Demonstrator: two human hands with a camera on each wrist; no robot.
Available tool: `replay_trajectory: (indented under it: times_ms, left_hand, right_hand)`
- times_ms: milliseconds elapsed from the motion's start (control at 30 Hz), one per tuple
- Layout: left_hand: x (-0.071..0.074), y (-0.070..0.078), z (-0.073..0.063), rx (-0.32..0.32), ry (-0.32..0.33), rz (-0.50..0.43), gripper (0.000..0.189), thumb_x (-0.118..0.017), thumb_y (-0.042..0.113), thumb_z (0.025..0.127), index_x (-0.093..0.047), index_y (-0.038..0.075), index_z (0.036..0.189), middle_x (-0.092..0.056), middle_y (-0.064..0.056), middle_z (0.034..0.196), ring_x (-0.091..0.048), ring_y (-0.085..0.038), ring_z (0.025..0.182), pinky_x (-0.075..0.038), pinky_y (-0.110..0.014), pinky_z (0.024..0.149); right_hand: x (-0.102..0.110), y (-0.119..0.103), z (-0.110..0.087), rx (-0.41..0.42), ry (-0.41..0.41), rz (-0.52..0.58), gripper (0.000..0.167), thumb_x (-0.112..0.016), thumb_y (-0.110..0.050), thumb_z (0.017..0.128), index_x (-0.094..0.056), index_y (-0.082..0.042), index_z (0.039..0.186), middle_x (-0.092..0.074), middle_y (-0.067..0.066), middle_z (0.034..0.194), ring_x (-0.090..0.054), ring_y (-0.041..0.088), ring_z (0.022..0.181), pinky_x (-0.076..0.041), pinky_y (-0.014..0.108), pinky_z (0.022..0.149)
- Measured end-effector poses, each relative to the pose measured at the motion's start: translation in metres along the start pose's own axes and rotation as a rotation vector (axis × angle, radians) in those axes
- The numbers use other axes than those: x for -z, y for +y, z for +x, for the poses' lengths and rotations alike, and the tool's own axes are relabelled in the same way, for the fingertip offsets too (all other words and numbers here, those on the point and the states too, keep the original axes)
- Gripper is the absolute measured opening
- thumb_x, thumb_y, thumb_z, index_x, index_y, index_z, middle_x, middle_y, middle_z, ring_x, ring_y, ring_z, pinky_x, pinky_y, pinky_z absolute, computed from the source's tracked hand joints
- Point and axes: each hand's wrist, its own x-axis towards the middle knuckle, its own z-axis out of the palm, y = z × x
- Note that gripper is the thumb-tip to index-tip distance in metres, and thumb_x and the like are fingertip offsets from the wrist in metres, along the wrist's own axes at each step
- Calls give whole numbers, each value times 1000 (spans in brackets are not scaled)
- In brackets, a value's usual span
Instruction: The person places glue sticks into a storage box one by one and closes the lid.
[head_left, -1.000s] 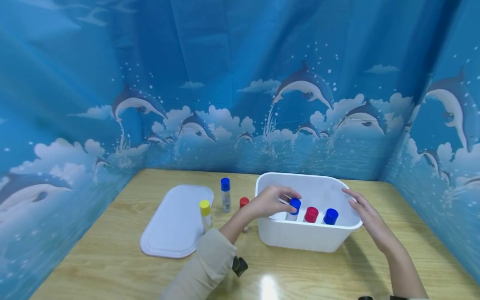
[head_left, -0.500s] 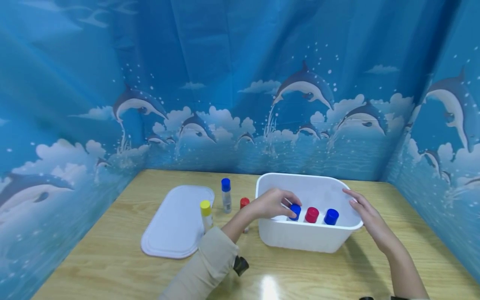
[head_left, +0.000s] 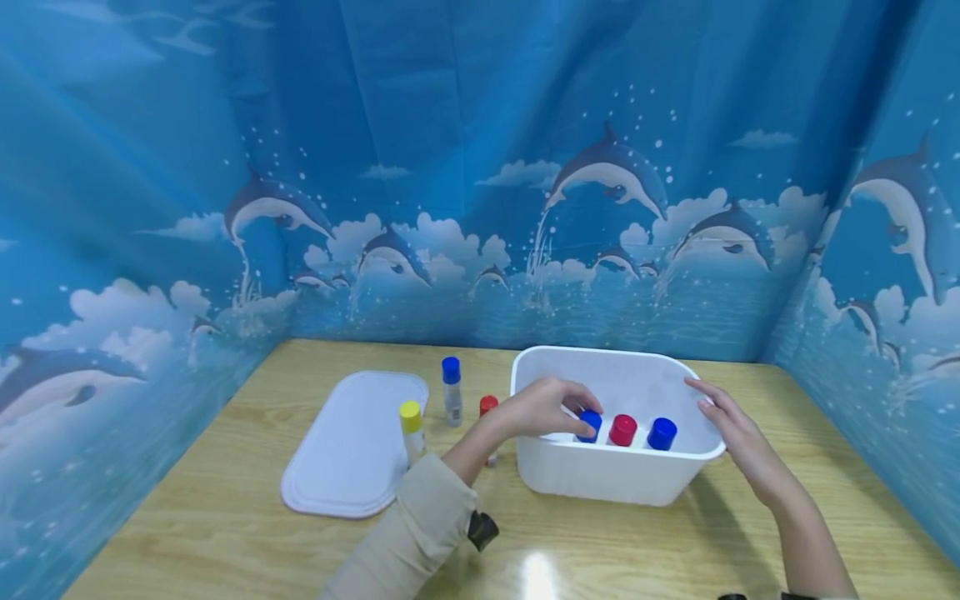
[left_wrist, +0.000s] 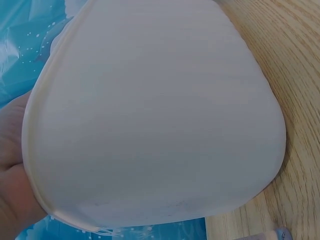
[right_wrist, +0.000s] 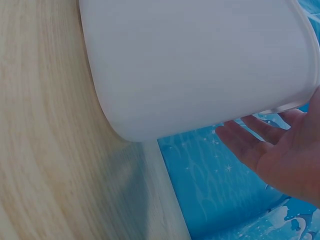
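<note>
Dropping lower, the leftmost blue-capped bottle (head_left: 592,422) in the white bin (head_left: 600,475) had sunk by the near wall!
Left hand (head_left: 547,406) pinched its cap, fingers barely parted; placing looked almost done. Right hand (head_left: 738,429), fingers loosely extended, touched the right rim. Behind hung the dolphin curtain (head_left: 450,125).

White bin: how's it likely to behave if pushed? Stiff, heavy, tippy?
Probably stiff: the white bin shows no bend with the right hand at its rim. Likely light for its size: the walls look thin and plastic. Perhaps apt to slide rather than tip, since it sits low and wide on the wooden table.
</note>
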Motion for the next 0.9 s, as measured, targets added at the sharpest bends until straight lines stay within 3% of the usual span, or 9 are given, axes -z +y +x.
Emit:
replay_trajectory:
  times_ms: [333,533,733,900]
  left_hand:
    - [1,0,-1,-1,-19,-7,26,-70,22,83,-67,15,108,-63,12,99,-55,0,89,-43,-21,84]
    - [1,-1,-3,-33,3,-115,26,-67,21,86,-65,12,110,-63,8,103,-56,-2,94,-44,-21,83]
    - [3,-1,-9,-72,143,-326,23,-63,18,89,-64,12,111,-63,-3,109,-57,-2,95,-47,-19,80]
    - [14,-1,-27,-127,308,-395,22,-59,18,91,-63,10,112,-63,-2,109,-57,-6,99,-46,-23,83]
  right_hand:
    - [0,-1,0,-10,-11,30,57,-28,-39,101,-19,-5,145,-10,28,146,-20,49,125,-27,65,92]
    - [1,-1,1,-14,-10,30,57,-28,-40,100,-19,-6,145,-9,28,146,-20,49,125,-26,66,92]
    - [1,0,1,-11,-2,25,57,-28,-39,101,-19,-5,145,-10,28,146,-18,49,126,-24,67,92]
    - [0,-1,2,-9,0,23,56,-29,-37,101,-18,-2,144,-9,29,146,-18,49,126,-23,67,93]
